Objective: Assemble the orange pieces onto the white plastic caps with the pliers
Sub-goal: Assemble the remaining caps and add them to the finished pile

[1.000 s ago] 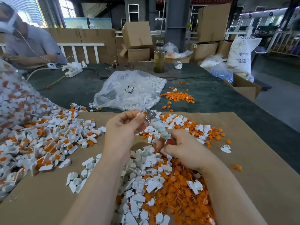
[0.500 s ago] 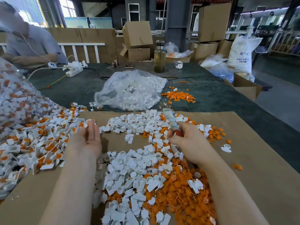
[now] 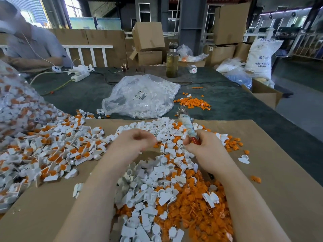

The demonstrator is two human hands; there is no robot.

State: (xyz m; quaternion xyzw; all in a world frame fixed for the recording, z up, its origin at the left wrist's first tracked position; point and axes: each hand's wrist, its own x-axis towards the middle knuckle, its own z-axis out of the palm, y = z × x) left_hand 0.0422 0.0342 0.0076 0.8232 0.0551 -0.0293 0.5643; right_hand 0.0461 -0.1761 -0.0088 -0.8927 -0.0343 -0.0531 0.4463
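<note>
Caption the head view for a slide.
Right hand grips wrapped pliers while left hand hovers over mixed white caps and orange pieces.

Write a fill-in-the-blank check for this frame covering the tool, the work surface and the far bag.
1. The pliers are gripped by the ____ hand.
2. The loose white caps and orange pieces lie on a sheet of brown ____.
3. The clear plastic bag on the dark table holds ____ parts.

Missing words: right; cardboard; white
</note>
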